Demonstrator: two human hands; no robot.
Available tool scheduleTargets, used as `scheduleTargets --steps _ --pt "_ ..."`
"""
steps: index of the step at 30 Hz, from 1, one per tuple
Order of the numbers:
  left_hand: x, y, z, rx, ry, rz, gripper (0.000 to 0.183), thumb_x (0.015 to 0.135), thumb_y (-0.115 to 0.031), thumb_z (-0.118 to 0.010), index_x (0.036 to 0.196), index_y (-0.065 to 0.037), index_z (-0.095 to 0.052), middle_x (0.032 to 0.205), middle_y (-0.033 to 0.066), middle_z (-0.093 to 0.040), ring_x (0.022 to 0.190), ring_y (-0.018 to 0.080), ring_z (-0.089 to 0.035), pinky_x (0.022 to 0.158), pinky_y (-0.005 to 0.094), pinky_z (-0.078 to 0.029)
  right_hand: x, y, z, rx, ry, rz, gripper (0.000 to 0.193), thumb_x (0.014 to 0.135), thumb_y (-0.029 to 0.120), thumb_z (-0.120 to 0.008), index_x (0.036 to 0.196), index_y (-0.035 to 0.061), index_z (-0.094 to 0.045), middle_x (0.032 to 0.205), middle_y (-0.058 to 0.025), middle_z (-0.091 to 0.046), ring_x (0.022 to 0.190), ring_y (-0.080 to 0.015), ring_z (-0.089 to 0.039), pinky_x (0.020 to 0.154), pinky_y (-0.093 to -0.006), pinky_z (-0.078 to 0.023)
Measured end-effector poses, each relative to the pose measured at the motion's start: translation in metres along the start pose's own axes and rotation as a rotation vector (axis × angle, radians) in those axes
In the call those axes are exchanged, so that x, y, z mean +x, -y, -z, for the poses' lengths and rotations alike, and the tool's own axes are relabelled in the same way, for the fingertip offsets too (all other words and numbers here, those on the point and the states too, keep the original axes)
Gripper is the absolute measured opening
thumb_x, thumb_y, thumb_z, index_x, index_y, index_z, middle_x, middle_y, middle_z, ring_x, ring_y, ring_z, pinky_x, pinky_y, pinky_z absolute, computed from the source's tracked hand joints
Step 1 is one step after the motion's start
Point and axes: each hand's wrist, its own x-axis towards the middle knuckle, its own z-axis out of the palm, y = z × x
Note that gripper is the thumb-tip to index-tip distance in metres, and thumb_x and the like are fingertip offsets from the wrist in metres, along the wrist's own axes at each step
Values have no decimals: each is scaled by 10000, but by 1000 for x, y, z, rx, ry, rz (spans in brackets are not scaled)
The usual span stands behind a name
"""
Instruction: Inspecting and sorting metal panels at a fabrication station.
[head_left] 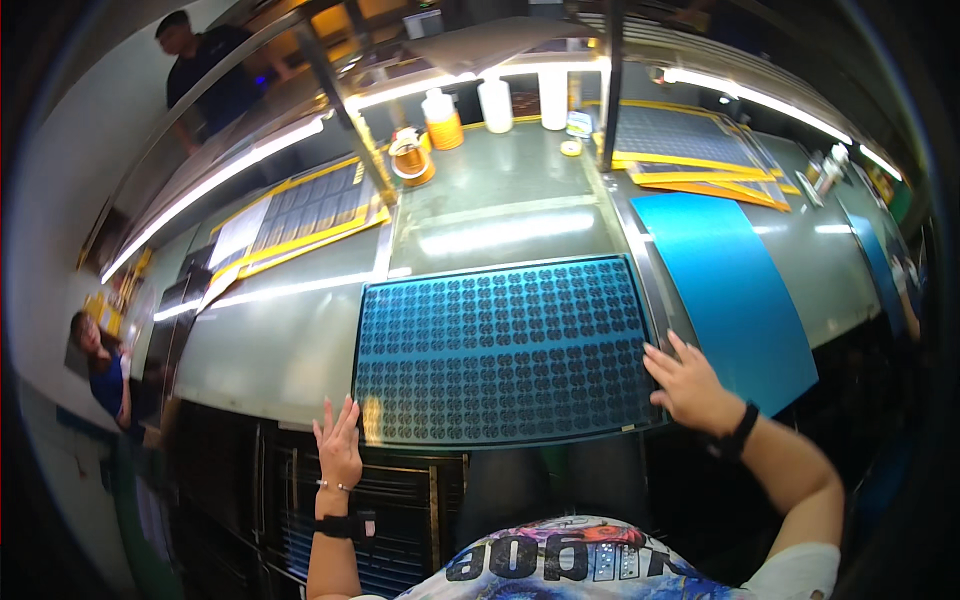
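Patterned blue panel (500,345)'s already flat on the counter (265,350); left hand (339,450) at its 8 o'clock, right hand (695,388) at 3, fingers open, gripping nothing. Plain blue sheet (735,290) around 2 looks untouched; can't tell what's left.

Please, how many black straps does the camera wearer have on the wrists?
2: the left strap on the wrist of the left hand, and the right strap on the wrist of the right hand.
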Motion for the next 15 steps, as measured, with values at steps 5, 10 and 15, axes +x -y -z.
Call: scheduleTargets --steps 5,10,15 --pt "2 -5 -2 66 19 -47 432 881 -72 -414 1306 -144 -449 1395 37 -386 1358 325 -176 1048 581 -97 70 -58 -21 -78 109 -120 558 856 341 -537 1306 42 -401 1416 -102 -316 1298 -396 -243 1006 -525 -278" --pt "2 -10 3 116 42 -58 425 862 -77 -452 1282 -135 -472 1395 45 -383 1355 335 -176 1047 583 -106 127 -80 -30 -57 121 -317 559 877 343 -505 1332 51 -362 1422 -87 -304 1306 -383 -235 1028 -518 -257" --pt "20 -3 28 236 170 -178 415 830 -162 -534 1235 -79 -498 1362 66 -416 1337 341 -215 1033 584 -153 143 -81 -29 -123 53 -249 568 863 373 -521 1315 56 -389 1392 -80 -352 1297 -344 -268 1044 -491 -248"
